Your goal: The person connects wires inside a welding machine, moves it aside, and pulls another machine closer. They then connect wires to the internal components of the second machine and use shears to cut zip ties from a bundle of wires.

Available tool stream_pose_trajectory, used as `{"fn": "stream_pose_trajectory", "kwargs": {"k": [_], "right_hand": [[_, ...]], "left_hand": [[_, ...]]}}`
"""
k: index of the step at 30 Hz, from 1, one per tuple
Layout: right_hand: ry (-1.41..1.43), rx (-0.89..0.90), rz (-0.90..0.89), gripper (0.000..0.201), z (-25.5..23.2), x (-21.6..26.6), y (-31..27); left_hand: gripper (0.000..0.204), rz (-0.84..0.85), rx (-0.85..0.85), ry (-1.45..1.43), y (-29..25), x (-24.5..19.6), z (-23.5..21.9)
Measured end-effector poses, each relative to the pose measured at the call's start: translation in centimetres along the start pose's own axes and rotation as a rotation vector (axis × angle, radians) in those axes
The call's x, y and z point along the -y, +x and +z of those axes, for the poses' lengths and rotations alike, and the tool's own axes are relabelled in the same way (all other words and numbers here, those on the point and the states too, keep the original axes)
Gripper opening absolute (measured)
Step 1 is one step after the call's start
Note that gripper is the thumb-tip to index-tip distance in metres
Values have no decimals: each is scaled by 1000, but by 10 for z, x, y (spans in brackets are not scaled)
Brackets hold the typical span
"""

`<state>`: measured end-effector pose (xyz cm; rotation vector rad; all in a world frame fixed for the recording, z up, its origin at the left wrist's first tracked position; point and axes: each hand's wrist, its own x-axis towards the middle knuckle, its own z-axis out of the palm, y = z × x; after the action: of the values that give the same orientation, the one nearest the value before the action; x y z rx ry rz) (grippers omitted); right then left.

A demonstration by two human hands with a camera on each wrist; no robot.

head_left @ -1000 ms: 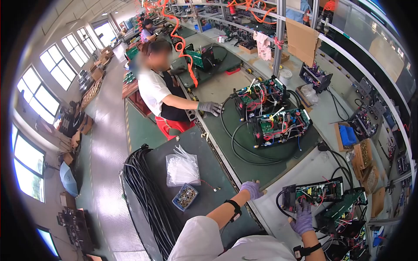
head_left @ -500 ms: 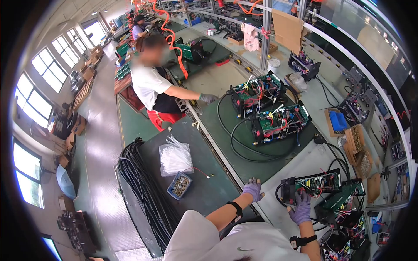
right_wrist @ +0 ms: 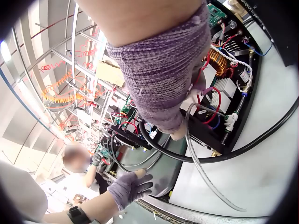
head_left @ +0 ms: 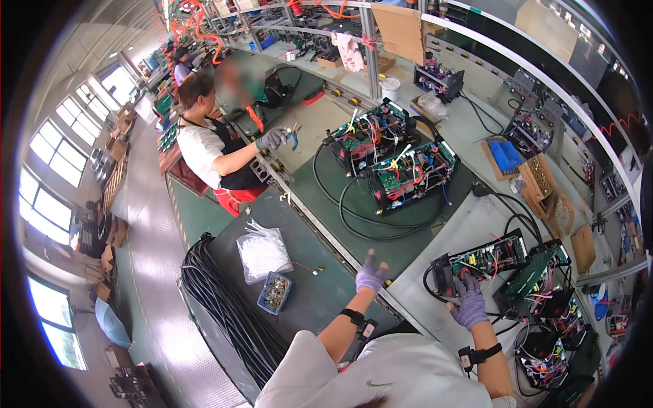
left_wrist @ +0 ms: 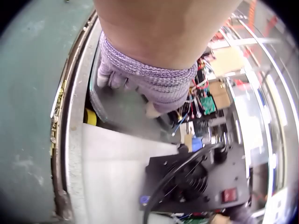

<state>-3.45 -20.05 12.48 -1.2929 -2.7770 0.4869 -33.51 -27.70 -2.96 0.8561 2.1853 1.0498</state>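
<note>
My left hand (head_left: 371, 275), in a purple knitted glove, has its fingers extended at the near edge of the green mat (head_left: 415, 238); it holds nothing. In the left wrist view that hand (left_wrist: 145, 88) is above the mat. My right hand (head_left: 468, 304) grips the near side of an opened electronic unit (head_left: 490, 262), its fingers among the wires. The right wrist view shows the hand (right_wrist: 161, 84) with its thumb outside the chassis and the other fingers mostly hidden inside. A black fan panel (left_wrist: 196, 179) with a red switch forms the unit's end.
Two wired units (head_left: 415, 173) with looped black cables stand on the mat. More units (head_left: 544, 319) lie right of my right hand. To the left are black cables (head_left: 221, 306), a bag of white ties (head_left: 262, 255) and a blue screw tray (head_left: 275, 292). A person (head_left: 204, 143) holds pliers.
The head view has shifted. My left hand's fingers now point more forward. My right hand stays at the unit. The other person's gloved hand has drawn back and now shows pliers.
</note>
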Motion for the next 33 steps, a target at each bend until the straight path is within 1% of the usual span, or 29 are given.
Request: {"fn": "stream_pose_trajectory", "kwargs": {"k": [2, 4, 6, 7, 8, 10, 11, 12, 13, 14, 15, 16, 17, 19, 20, 21, 22, 23, 24, 25, 27, 28, 29, 30, 31, 33], "right_hand": [[88, -18, 2, 75, -11, 5, -4], [162, -67, -10, 72, -31, 21, -8], [154, -162, -19, 70, -26, 13, -22], [150, -212, -21, 69, -23, 9, -28], [169, -247, 3, 64, -25, 9, -33], [228, -247, 31, 61, -21, -6, -49], [260, -248, 54, 59, -19, -1, -46], [289, -167, 138, 55, -32, 7, -47], [285, -159, 144, 52, -37, 10, -51], [282, -155, 165, 50, -38, 11, -55], [272, -156, 210, 48, -38, 14, -61], [291, -141, 234, 45, -39, 14, -69], [307, -134, 270, 42, -37, 14, -78], [303, -104, 328, 36, -28, 13, -98], [312, -46, 380, 33, -25, 14, -108], [331, 15, 408, 31, -25, 13, -117], [323, 58, 453, 31, -24, 16, -127], [294, 106, 516, 31, -23, 19, -138], [270, 159, 566, 31, -21, 20, -149], [243, 211, 605, 31, -16, 22, -158], [219, 374, 783, 39, 5, 8, -187], [195, 458, 855, 42, 17, 0, -203], [176, 501, 907, 44, 25, -6, -216], [157, 549, 955, 46, 31, -10, -228], [137, 598, 1003, 47, 35, -14, -236], [112, 616, 1080, 51, 37, -18, -240]], "left_hand": [[74, -93, -270, -304, 16, 11, -20], [71, -19, -612, -395, 43, 17, -44], [68, -264, -649, -448, 39, -31, -88], [66, -306, -701, -286, 49, -30, -98], [65, -346, -748, -122, 57, -29, -106], [62, -368, -752, 1, 73, -35, -121], [61, -374, -747, 67, 93, -36, -137], [61, -350, -676, 191, 110, -34, -146], [61, -320, -591, 314, 126, -26, -154], [62, -345, -520, 474, 152, -4, -162], [63, -344, -429, 635, 188, 17, -164], [57, -293, -471, 702, 207, 43, -163], [52, -191, 7, 1210, 291, 141, -171], [55, -330, -31, 1036, 286, 78, -172], [58, -397, -58, 952, 275, 32, -174], [70, -316, -62, 1024, 304, 76, -169], [70, -345, -81, 674, 301, 72, -170], [68, -293, -56, 742, 287, 45, -168], [65, -141, -109, 909, 289, 49, -166], [56, -94, -77, 989, 304, 63, -168], [46, -115, -77, 937, 316, 74, -166], [44, -189, -99, 895, 307, 60, -166], [42, -263, -122, 853, 293, 36, -168], [42, -239, -106, 893, 303, 45, -169], [40, -262, -65, 851, 314, 50, -168], [38, -314, 14, 768, 330, 70, -171]]}}
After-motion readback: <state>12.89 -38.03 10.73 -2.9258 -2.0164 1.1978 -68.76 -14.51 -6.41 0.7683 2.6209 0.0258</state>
